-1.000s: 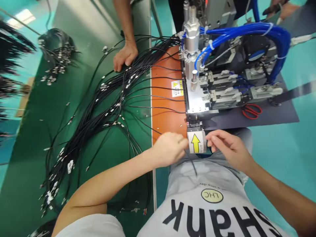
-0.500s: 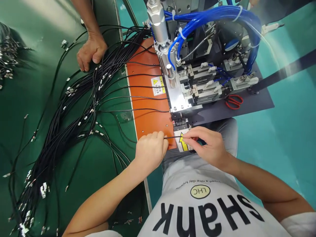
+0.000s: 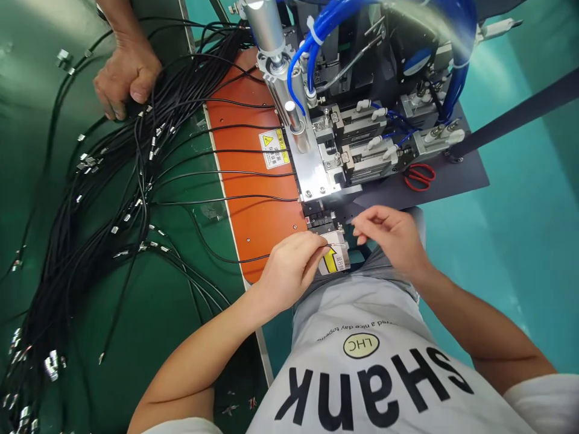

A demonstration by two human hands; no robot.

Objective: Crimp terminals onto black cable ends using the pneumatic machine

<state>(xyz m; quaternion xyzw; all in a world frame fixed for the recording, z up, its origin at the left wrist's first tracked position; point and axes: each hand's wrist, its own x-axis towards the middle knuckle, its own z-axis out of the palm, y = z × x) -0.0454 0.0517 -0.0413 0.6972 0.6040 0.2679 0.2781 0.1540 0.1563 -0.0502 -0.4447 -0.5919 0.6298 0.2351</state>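
Observation:
My left hand (image 3: 292, 265) pinches a thin black cable (image 3: 235, 260) close to its end, above a white label with a yellow arrow (image 3: 332, 263). Fine light wire ends poke out past those fingertips. A short gap to the right, my right hand (image 3: 392, 240) has thumb and fingers closed together; anything between them is too small to make out. Just beyond both hands is a small black feed block (image 3: 320, 220) at the front of a metal pneumatic machine (image 3: 312, 166). Several black cables run across the orange plate (image 3: 257, 226) into the machine.
A co-worker's hand (image 3: 129, 75) rests by a large bundle of black cables (image 3: 104, 199) with metal ends on the green table (image 3: 181, 361). Red-handled scissors (image 3: 420, 176) lie on the machine's dark base (image 3: 473, 172). Blue air hoses (image 3: 335, 24) arch overhead.
My right hand has come off the cable end and moved slightly right and up. My left hand has shifted toward the cable's tip, where light wire ends now show. The view has shifted.

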